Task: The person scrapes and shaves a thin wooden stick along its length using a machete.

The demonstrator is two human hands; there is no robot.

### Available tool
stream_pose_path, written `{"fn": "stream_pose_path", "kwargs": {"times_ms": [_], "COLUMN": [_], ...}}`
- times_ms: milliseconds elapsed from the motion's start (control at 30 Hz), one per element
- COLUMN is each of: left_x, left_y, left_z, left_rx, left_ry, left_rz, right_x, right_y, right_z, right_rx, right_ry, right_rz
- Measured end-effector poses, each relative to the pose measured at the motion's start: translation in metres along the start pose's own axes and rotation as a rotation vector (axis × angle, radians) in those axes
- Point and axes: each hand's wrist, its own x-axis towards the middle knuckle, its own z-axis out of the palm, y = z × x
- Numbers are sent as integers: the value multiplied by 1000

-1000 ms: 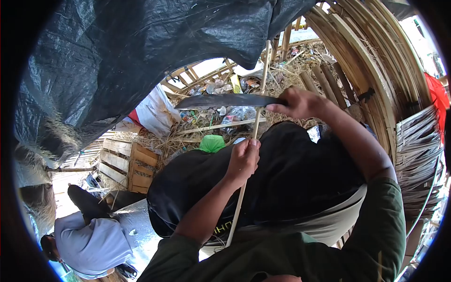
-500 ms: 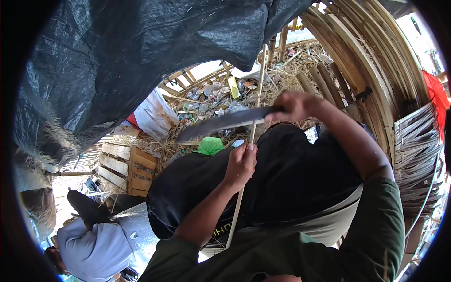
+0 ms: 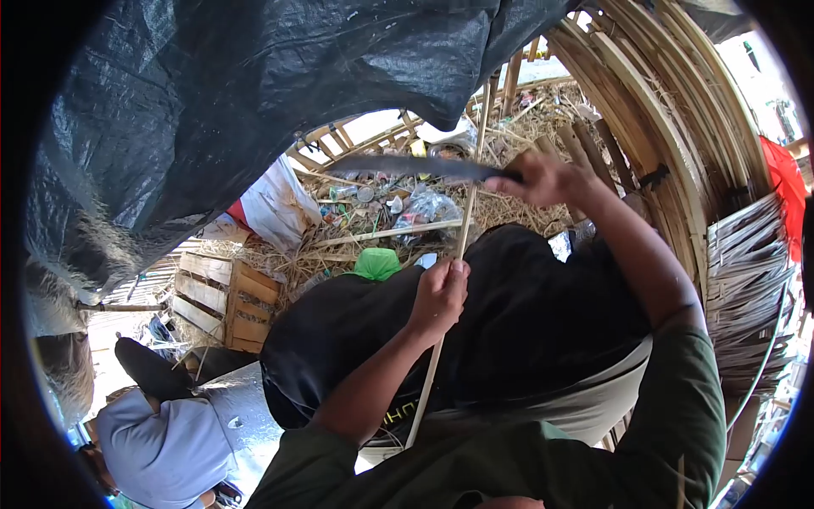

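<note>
My left hand (image 3: 441,293) is closed around a thin pale stick (image 3: 430,373), which slants from my lap up past the hand. My right hand (image 3: 540,180) grips the dark handle of a long knife (image 3: 407,166). The blade points left and lies across the upper part of the stick; whether it touches the wood cannot be made out. Beneath both arms are my legs in black cloth (image 3: 543,314).
A person in a grey shirt (image 3: 165,441) sits at the lower left, near a wooden crate (image 3: 225,297). Long wooden strips (image 3: 661,110) stand at the right. Dark tarpaulin (image 3: 280,68) hangs above. Straw and litter cover the ground, with a green bag (image 3: 377,264).
The knife first moved down along the stick toward my left hand, then back up. My left hand has kept its grip on the stick.
</note>
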Motion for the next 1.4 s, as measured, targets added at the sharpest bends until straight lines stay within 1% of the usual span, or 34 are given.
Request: {"fn": "stream_pose_path", "kwargs": {"times_ms": [33, 100, 167, 200, 267, 400, 467, 500, 533, 600, 700, 800, 833, 867, 933, 1033, 1133, 1167, 1200, 1267, 1333, 1367, 1400], "left_x": [0, 1, -3, -2, 3, -3, -3, -5, -5, -3, -4, -7, -8, -7, -3, -7, -10, -12, -11, -6, -8, -10, -9], "left_y": [-2, 0, 0, 0, 1, 4, 4, 3, 5, 11, 2, 3, 3, 3, 7, 4, 3, 5, 6, 9, 8, 7, 6], "left_z": [-2, -3, -2, -2, -1, -1, 0, 1, 2, 6, 2, 1, 2, 2, 5, 3, 3, 7, 7, 7, 5, 3, 3], "left_rx": [-15, -8, 20, 47, 87, -92, -59, -49, -32, -8, -80, -76, -38, -31, -12, -97, -55, -20, -36, -63, -87, -91, -63], "left_ry": [0, -5, -8, -4, 2, -26, -40, -41, -36, -27, -37, -42, -32, -28, -31, -42, -62, -36, -41, -60, -58, -60, -68], "left_rz": [0, 1, 0, 7, 23, -57, -28, -16, -23, -38, -45, -45, -29, -36, -41, -58, -25, -1, -28, -73, -59, -59, -41], "right_x": [1, 2, 11, 8, 11, 11, 10, 9, 12, 12, 4, 10, 17, 18, 18, 10, 13, 20, 26, 22, 6, 8, 9], "right_y": [-2, 5, 25, 20, 34, 31, 36, 39, 43, 46, 32, 42, 46, 51, 50, 48, 61, 72, 87, 86, 58, 57, 58], "right_z": [2, 0, 2, -11, -5, 1, -1, -4, -16, -13, -5, -12, -15, -20, -4, -5, -13, -14, -13, 8, -1, -12, -17], "right_rx": [37, -46, -30, 11, -17, 6, -29, 20, 34, -50, 33, -161, -105, -45, -105, -12, -197, -72, 1, -208, -104, -26, -80], "right_ry": [-35, 5, 11, 19, 164, 158, 146, 190, 125, 202, 286, 182, 202, 180, 347, 362, 301, 331, 370, 734, 614, 371, 353], "right_rz": [-33, -196, -215, 10, 31, -237, -347, -234, 21, 92, -94, -180, -50, 157, 122, -239, -191, 37, 148, -91, -95, -215, -153]}}
